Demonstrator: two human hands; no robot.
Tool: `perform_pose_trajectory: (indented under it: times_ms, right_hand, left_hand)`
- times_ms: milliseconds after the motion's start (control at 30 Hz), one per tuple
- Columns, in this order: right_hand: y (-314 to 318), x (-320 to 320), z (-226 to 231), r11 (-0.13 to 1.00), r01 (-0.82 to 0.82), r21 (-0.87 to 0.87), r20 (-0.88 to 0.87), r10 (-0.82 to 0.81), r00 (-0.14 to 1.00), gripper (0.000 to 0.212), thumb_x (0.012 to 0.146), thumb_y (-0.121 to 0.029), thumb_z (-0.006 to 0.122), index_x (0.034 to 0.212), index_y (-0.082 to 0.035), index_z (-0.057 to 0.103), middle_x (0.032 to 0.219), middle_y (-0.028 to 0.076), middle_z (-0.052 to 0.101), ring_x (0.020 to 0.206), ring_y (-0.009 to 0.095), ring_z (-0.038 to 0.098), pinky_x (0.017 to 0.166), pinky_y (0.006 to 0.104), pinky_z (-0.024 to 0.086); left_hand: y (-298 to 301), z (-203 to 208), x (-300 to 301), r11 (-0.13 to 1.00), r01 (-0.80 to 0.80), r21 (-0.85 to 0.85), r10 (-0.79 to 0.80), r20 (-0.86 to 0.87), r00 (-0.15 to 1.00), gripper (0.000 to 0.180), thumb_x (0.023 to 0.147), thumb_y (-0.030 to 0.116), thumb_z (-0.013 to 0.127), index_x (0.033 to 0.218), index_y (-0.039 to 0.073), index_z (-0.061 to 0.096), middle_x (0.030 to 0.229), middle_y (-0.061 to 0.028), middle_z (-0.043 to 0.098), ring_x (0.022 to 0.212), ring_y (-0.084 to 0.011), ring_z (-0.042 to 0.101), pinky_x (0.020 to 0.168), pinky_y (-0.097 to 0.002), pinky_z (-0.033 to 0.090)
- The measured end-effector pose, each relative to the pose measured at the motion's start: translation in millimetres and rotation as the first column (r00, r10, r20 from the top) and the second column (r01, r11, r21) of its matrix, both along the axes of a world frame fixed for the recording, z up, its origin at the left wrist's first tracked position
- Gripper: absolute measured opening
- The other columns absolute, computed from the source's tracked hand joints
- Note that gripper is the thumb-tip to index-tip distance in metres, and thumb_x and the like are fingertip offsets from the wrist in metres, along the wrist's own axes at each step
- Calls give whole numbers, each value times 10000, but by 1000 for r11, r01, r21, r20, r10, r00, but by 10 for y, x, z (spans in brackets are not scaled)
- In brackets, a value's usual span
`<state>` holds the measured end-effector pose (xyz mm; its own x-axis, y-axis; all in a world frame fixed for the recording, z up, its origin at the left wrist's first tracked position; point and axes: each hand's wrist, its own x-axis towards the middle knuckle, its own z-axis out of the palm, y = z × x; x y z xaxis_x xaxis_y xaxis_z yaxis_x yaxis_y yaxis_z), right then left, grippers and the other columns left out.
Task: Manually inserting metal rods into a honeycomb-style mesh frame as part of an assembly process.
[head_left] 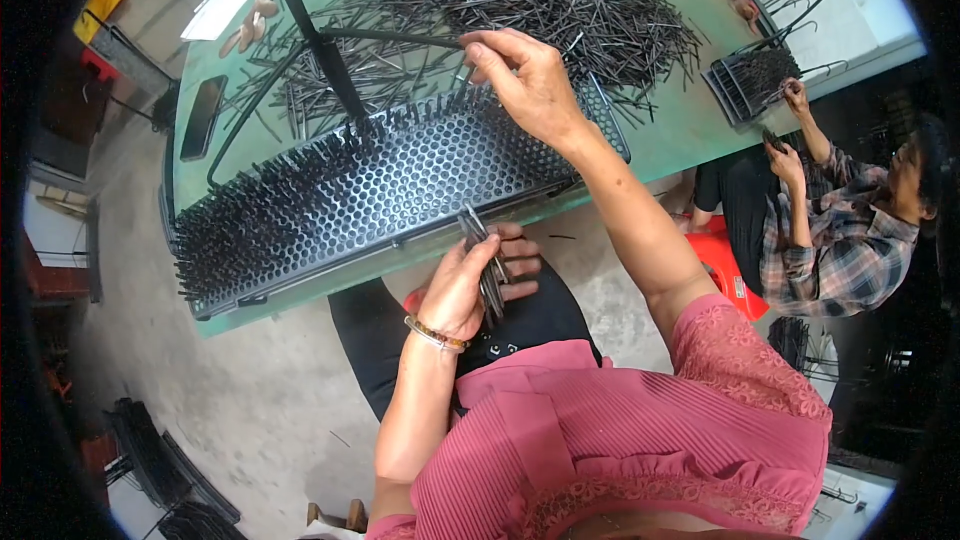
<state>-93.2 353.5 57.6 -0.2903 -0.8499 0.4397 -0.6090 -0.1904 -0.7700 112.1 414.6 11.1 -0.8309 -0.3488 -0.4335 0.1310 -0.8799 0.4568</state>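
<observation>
My left hand is closed round a small bundle of thin dark rods, below the near edge of a rack. That rack is a long black panel full of round holes, slanting across the table. Dark rods stand upright in its left end and along its far edge; the holes in the middle show bare. Over the panel's far right part, my right hand has its thumb and fingers pinched together. Whatever the pinch holds is too small or hidden to name.
A large heap of loose dark rods covers the far part of the green table. A black upright post rises behind the panel. A phone lies left. At right, a seated person works at another rack.
</observation>
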Motion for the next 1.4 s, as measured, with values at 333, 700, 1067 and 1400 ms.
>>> perform_pose_trajectory:
  times_ms: [333, 700, 1067, 1400]
  right_hand:
    - [19, 77, -37, 995, -12, -98, -257, -14, 966, 204, 903, -107, 533, 1035, 22, 618, 834, 94, 618, 693, 150, 640, 617, 256, 509]
    - [2, 137, -224, 994, -40, -104, -600, -31, 799, 187, 820, -105, 609, 981, -10, 621, 897, 123, 565, 789, 314, 579, 694, 404, 470]
    - [580, 407, 68, 687, -512, 516, 483, 261, 836, 289, 832, -209, 677, 943, 56, 655, 736, 17, 610, 623, 64, 513, 542, 216, 417]
    - [491, 147, 113, 993, -64, 95, 338, 28, 941, 231, 833, -148, 663, 989, 22, 659, 844, 45, 669, 696, 76, 583, 606, 204, 465]
  left_hand:
    - [25, -38, 77, 995, 10, -99, -10, 3, 1000, 312, 944, 209, 470, 1173, -4, 462, 951, -148, 603, 703, -179, 616, 567, -273, 543]
    - [23, -86, 89, 985, -147, -92, 148, -5, 989, 338, 929, 175, 492, 1196, -25, 439, 991, -204, 612, 861, -276, 645, 717, -382, 565]
    - [-15, 129, 89, 977, -128, -171, 113, -99, 989, 319, 949, 185, 463, 1189, -25, 452, 996, -186, 613, 831, -222, 635, 628, -319, 565]
    - [-51, 22, -20, 985, -88, -150, 82, -43, 996, 373, 903, 156, 519, 1211, -46, 464, 1061, -168, 613, 771, -134, 586, 535, -232, 478]
